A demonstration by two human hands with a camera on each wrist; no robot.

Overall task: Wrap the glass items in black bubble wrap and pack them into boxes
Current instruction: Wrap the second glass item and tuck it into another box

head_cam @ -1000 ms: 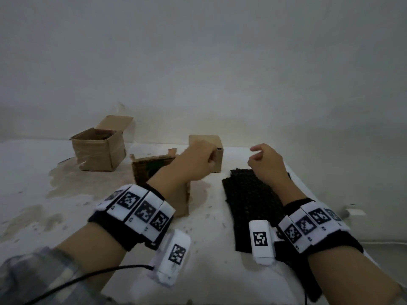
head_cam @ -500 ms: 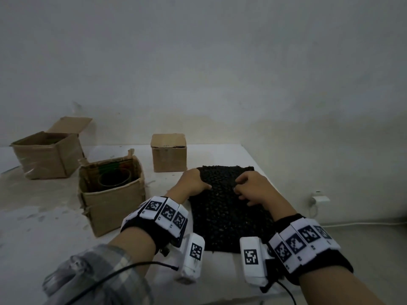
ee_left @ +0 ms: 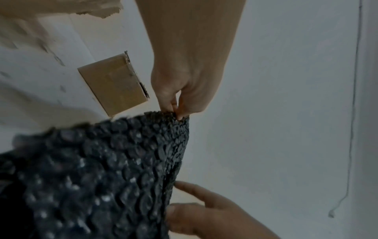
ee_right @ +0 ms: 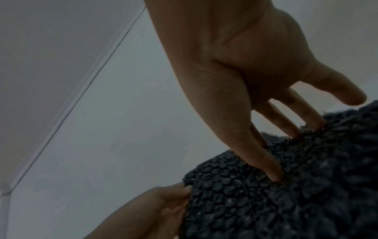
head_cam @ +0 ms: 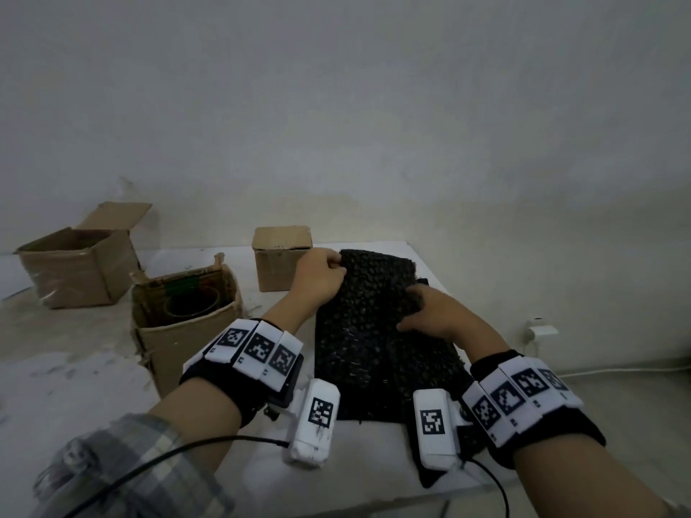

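A stack of black bubble wrap (head_cam: 366,342) lies on the white table, to the right of the boxes. My left hand (head_cam: 338,261) pinches the far-left corner of the top sheet and holds it raised; the left wrist view shows this left hand (ee_left: 175,113) pinching the bubble wrap (ee_left: 102,169). My right hand (head_cam: 411,304) rests on the sheet's right side; in the right wrist view the right hand (ee_right: 286,153) presses straight fingers into the wrap (ee_right: 286,202), thumb free. A round glass item (head_cam: 190,310) stands inside an open cardboard box (head_cam: 179,349) left of the wrap.
A small closed cardboard box (head_cam: 282,256) stands just behind my left hand. A larger open box (head_cam: 74,267) sits at the back left. The table's right edge (head_cam: 441,278) runs close beside the wrap, and a white plug (head_cam: 538,327) is on the wall beyond.
Both hands came down from beside the small closed box onto the far end of the bubble wrap. My left hand has taken the far-left corner and raised it.
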